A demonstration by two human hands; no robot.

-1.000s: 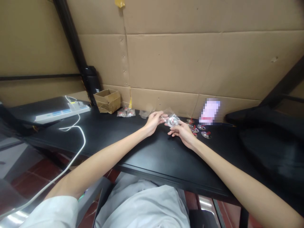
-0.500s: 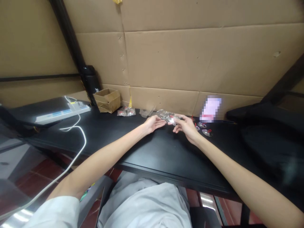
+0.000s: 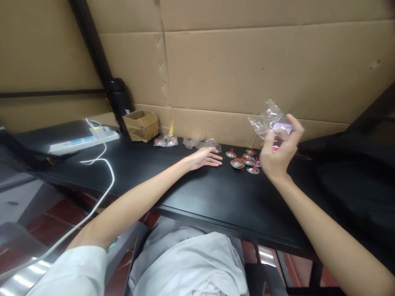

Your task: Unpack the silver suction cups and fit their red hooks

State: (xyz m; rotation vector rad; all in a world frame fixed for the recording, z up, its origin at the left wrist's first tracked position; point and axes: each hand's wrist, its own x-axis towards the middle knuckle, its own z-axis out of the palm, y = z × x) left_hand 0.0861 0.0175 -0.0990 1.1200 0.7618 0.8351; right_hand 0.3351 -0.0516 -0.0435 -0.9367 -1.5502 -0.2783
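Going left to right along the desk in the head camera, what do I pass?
power strip → cardboard box → small packets → left hand → metal discs → right hand, holding a clear bag

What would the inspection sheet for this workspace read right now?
Surface: black table, dark and smooth.
Job's things: clear bag held up in the air; small discs with red parts lying on the table.
Clutter: cardboard box, packets and loose bags along the wall.
Grippers: right hand pinches the clear bag; left hand rests open on the table.
Cables: power strip with white cable running off the table edge.
Surroundings: cardboard wall, black post.
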